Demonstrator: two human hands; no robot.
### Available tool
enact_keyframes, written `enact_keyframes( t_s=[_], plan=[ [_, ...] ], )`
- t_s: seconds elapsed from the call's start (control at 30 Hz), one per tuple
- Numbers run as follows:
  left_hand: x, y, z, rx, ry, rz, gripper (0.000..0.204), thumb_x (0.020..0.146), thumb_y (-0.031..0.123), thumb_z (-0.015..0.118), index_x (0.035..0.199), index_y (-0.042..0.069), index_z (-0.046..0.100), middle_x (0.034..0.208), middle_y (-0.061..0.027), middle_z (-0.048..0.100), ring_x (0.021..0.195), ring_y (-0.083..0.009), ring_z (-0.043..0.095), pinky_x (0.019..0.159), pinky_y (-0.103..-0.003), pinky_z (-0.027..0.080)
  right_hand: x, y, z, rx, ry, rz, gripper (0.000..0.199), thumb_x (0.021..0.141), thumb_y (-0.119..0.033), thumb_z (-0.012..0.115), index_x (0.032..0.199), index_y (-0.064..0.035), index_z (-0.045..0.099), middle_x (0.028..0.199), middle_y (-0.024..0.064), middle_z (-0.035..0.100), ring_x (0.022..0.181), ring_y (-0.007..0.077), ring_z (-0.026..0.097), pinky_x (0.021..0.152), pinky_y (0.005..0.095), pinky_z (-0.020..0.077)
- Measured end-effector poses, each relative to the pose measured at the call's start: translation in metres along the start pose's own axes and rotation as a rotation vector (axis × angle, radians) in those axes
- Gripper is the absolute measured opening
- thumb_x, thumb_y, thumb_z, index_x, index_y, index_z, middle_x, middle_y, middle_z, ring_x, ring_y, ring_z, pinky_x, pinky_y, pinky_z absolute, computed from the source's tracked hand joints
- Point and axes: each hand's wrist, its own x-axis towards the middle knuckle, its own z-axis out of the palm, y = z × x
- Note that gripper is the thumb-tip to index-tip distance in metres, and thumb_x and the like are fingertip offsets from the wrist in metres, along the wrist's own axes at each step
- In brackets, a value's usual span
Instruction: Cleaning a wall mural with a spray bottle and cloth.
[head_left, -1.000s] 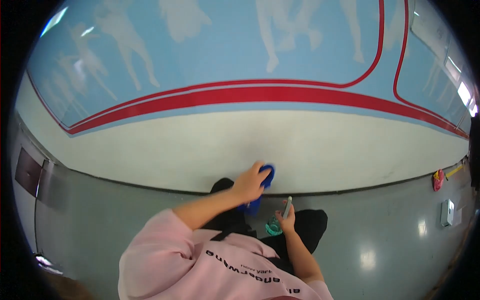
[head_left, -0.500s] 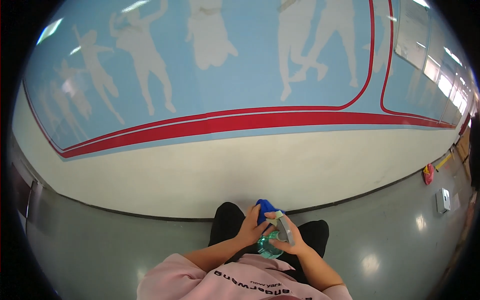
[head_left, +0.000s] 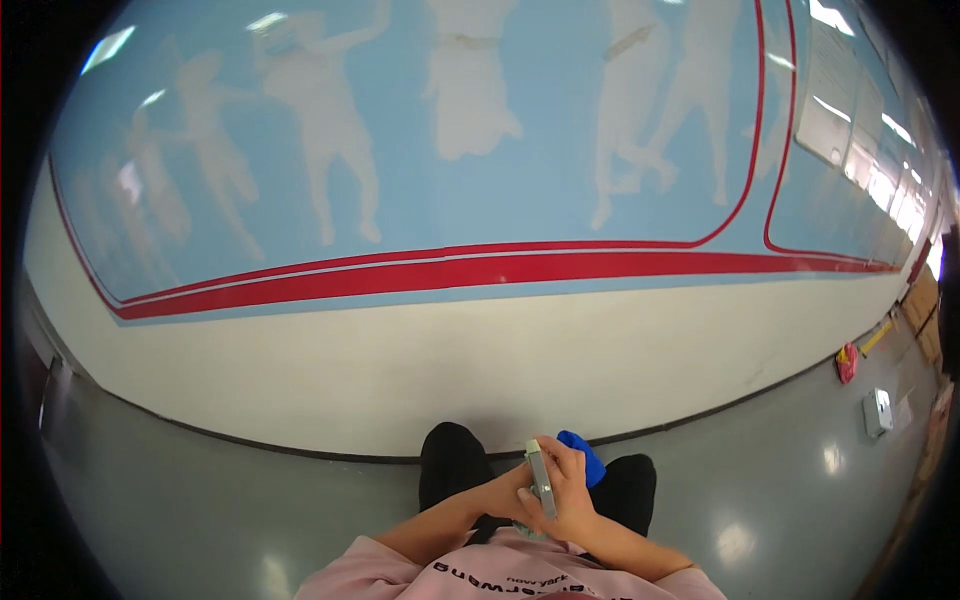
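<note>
My right hand (head_left: 568,500) is closed around a spray bottle, whose grey head with a pale green tip (head_left: 541,480) points away from me. Only a sliver of the bottle's clear teal body shows below the hands. Close against it from the left comes my left hand (head_left: 500,495), its fingers running behind the bottle and the right hand, so its grip is hidden. A bright blue cloth (head_left: 583,460) sticks out beyond the right hand's knuckles; which hand holds it cannot be seen. Both hands are low, between my black-trousered knees.
Ahead stands a wall (head_left: 300,375), white below and blue with pale figures and red stripes above. Grey floor (head_left: 740,490) meets it at a dark skirting. To the right are a red-pink bag (head_left: 847,363), a yellow item (head_left: 877,338), a whitish box (head_left: 878,413) and brown cartons (head_left: 921,303).
The blue cloth has moved from between the hands to the right hand's far right side. The sprayer has turned more upright, and most of the teal body is now covered. My view has tilted up slightly.
</note>
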Motion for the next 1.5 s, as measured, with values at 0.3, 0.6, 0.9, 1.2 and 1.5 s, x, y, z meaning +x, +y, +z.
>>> enact_keyframes(
  t_s=[0.3,0.6,0.9,1.2,1.5],
  plan=[
    [0.002,0.004,-0.005,0.063,-0.071,-0.005,0.062,0.057,0.006,0.071,0.113,0.002,0.045,0.108,-0.01,0.05,0.1,-0.0189,0.049,0.081,-0.031,0.043,0.015,-0.006,-0.014,-0.377,-0.146,-0.076,0.06,0.063,-0.031,0.067,0.109,0.004,0.051,0.119,0.0142,0.043,0.105,0.0326,0.039,0.09,0.042,0.0319],
    [-0.039,0.017,-0.028,0.034,0.188,0.33,0.066,0.064,0.013,0.073,0.123,0.006,0.044,0.132,-0.0153,0.032,0.122,-0.0276,0.032,0.098,-0.041,0.027,0.054,0.045,-0.025,0.445,-0.407,0.022,0.079,0.06,-0.045,0.071,0.118,0.0011,0.044,0.118,0.0198,0.043,0.113,0.0341,0.039,0.096,0.0413,0.0302],
    [-0.031,0.053,-0.037,-0.119,0.664,0.003,0.037,0.073,0.015,0.064,0.107,0.005,0.054,0.112,-0.0122,0.051,0.106,-0.0207,0.047,0.089,-0.034,0.036,0.021,0.048,-0.041,0.676,0.268,0.553,0.026,0.074,-0.019,0.064,0.089,0.0001,0.056,0.071,0.0118,0.06,0.061,0.0214,0.057,0.06,0.0314,0.0457],
    [-0.037,0.05,-0.063,-0.058,0.616,-0.143,0.015,0.072,0.011,0.067,0.077,0.006,0.054,0.081,-0.0069,0.058,0.082,-0.0151,0.056,0.073,-0.029,0.043,0.006,0.069,-0.124,0.685,0.255,0.698,0.028,0.067,-0.007,0.066,0.091,-0.0015,0.051,0.08,0.0046,0.056,0.072,0.0142,0.054,0.069,0.0282,0.0445],
    [-0.073,0.063,-0.073,-0.129,1.09,-0.082,0.013,0.067,0.004,0.065,0.074,0.005,0.053,0.076,-0.0035,0.054,0.075,-0.0123,0.052,0.067,-0.027,0.041,0.153,0.093,-0.152,-0.177,0.816,-0.312,0.032,0.071,-0.005,0.066,0.1,-0.0001,0.052,0.092,0.0102,0.053,0.089,0.0228,0.049,0.082,0.0326,0.0366]
  ],
)
